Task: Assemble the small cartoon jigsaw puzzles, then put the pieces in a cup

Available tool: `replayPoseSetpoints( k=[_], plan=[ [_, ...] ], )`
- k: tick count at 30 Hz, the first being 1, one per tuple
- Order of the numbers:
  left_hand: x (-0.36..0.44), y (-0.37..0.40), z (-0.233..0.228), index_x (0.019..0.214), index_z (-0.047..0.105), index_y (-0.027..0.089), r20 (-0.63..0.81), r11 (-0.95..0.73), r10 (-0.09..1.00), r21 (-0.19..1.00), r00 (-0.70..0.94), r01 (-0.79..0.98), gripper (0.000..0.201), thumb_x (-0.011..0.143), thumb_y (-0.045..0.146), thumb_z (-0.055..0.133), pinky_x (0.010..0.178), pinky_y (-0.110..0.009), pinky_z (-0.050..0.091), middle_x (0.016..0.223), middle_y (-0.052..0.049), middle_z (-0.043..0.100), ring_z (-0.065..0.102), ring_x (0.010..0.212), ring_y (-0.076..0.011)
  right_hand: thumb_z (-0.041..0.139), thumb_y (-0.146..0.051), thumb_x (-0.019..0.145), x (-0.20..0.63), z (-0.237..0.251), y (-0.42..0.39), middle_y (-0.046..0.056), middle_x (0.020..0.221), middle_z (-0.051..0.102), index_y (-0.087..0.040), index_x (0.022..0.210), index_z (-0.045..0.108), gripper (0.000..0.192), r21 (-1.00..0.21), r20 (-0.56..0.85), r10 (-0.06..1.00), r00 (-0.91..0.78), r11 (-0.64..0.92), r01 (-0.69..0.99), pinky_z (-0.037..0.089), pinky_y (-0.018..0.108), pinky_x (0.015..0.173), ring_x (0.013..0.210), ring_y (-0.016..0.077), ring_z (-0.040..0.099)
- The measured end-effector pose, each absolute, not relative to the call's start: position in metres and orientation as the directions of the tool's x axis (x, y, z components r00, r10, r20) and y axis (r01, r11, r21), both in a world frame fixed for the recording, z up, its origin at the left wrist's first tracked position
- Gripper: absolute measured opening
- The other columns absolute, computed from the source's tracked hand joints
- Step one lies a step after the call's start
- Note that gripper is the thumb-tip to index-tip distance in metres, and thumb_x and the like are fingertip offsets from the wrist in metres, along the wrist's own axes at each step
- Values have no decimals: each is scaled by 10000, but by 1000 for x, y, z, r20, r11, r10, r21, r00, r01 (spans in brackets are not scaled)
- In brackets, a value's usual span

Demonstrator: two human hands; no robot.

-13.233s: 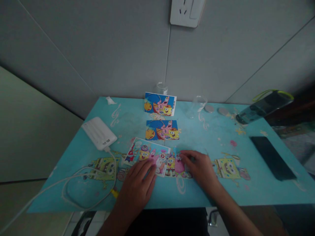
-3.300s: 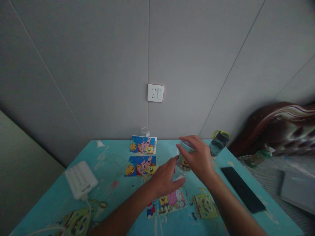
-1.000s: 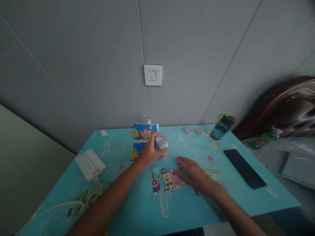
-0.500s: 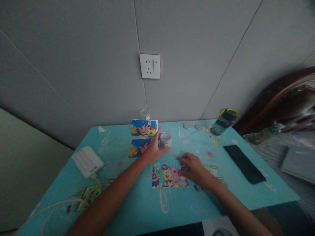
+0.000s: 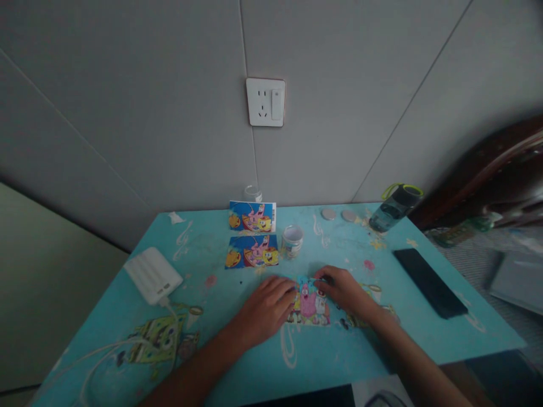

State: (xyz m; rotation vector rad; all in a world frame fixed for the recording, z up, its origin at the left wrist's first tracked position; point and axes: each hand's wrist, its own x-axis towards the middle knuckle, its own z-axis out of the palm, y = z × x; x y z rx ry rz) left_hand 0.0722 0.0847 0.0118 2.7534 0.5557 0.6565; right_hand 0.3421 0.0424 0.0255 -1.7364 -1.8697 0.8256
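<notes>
The cartoon puzzle (image 5: pixel 309 302) lies flat on the worktop (image 5: pixel 237 362), long axis left-right, between both hands: left hand (image 5: pixel 265 308) covers its left end, fingers spread; right hand (image 5: pixel 345 291) fingers press its right edge.

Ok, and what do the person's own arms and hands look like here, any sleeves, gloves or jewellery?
Both forearms are bare, with no sleeves in view. The left hand and right hand wear no gloves. No ring, watch or bracelet shows, though the dim picture could hide a thin one.
</notes>
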Motion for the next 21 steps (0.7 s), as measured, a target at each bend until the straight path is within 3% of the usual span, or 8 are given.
replayPoseSetpoints(
  k=[8, 11, 14, 18, 21],
  plan=[
    [71, 80, 11, 1303, 594, 176, 321, -894, 414, 322, 852, 313, 343, 962, 174, 555, 1085, -468, 451, 1315, -103, 634, 549, 1255, -267, 623, -366, 890, 346, 25, 38, 10, 771, 689, -186, 904, 746, 219, -757, -29, 999, 27, -40, 653, 442, 277, 647, 685, 168, 584],
    [70, 81, 13, 1289, 600, 165, 318, -897, 405, 316, 857, 307, 327, 966, 186, 552, 1066, -461, 460, 1295, -106, 643, 556, 1238, -266, 668, -440, 862, 349, 21, 41, -13, 681, 645, -188, 1040, 762, 323, -781, -86, 993, 75, -114, 614, 421, 267, 583, 614, 154, 544],
    [71, 81, 13, 1287, 602, 167, 318, -894, 412, 322, 854, 312, 323, 969, 193, 549, 1059, -460, 460, 1292, -104, 645, 560, 1229, -264, 688, -441, 861, 345, 22, 44, -5, 737, 680, -201, 1213, 719, 427, -798, -138, 990, -23, -97, 594, 452, 274, 619, 641, 161, 576],
    [71, 80, 13, 1279, 605, 181, 312, -884, 429, 340, 848, 322, 322, 960, 192, 564, 1069, -454, 446, 1297, -91, 645, 557, 1231, -259, 659, -346, 888, 333, 27, 47, 46, 887, 718, -210, 1010, 776, 217, -737, -70, 987, -144, 46, 674, 483, 296, 741, 794, 194, 638],
    [71, 79, 13, 1283, 603, 186, 312, -879, 438, 343, 843, 330, 323, 963, 192, 556, 1065, -459, 444, 1296, -99, 643, 558, 1234, -264, 637, -315, 890, 327, 27, 47, 46, 848, 707, -203, 871, 757, 165, -696, -43, 993, -105, 45, 717, 477, 288, 738, 777, 189, 636]
  ],
)
